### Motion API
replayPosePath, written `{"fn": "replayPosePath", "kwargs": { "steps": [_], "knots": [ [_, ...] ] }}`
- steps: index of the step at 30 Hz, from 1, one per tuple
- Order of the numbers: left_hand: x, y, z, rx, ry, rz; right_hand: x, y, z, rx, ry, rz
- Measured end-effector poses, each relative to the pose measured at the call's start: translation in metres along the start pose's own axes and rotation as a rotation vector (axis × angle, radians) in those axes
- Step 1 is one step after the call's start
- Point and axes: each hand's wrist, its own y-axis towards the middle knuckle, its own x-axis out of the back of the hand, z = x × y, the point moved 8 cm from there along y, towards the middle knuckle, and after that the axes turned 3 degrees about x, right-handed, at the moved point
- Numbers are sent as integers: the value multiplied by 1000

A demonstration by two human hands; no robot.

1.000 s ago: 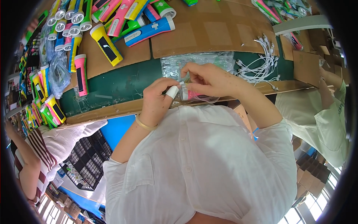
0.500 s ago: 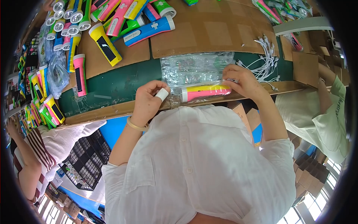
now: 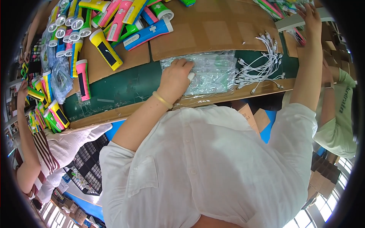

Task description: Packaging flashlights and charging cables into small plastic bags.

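My left hand (image 3: 176, 77) lies on a stack of clear plastic bags (image 3: 213, 76) at the table's front middle. Its fingers are bent and pinch at the top bag, near the thumb with a white wrap. Far to the right my right arm stretches forward. My right hand (image 3: 311, 18) is over a pile of bagged flashlights (image 3: 274, 8), its fingers apart and nothing seen in them. To the right of the bags lies a bundle of white charging cables (image 3: 266, 62).
Loose colourful flashlights (image 3: 148, 34) lie heaped on cardboard (image 3: 213, 28) at the far left. More stand beside a crumpled plastic bag (image 3: 62, 78). A pale bar (image 3: 285, 24) crosses the right side. Other people work at left and right, one in a light green shirt (image 3: 336, 133).
The pink and yellow flashlight has left the front of the bags. My right hand has swung far right and forward to the bagged pile. My left hand has moved right onto the bags.
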Motion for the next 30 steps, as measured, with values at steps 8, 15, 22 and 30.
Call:
{"fn": "replayPosePath", "kwargs": {
  "steps": [8,15,22,30],
  "knots": [
    [-21,10,-16,-173,126,-122,-93,-151,210,-328,527,868],
    [-23,13,-22,-232,-69,-112,-113,-246,302,135,473,933],
    [14,-11,26,12,-268,-93,-121,-245,287,118,469,1055],
    [19,-24,39,231,-564,-13,-118,-243,347,259,780,902]
  ]
}}
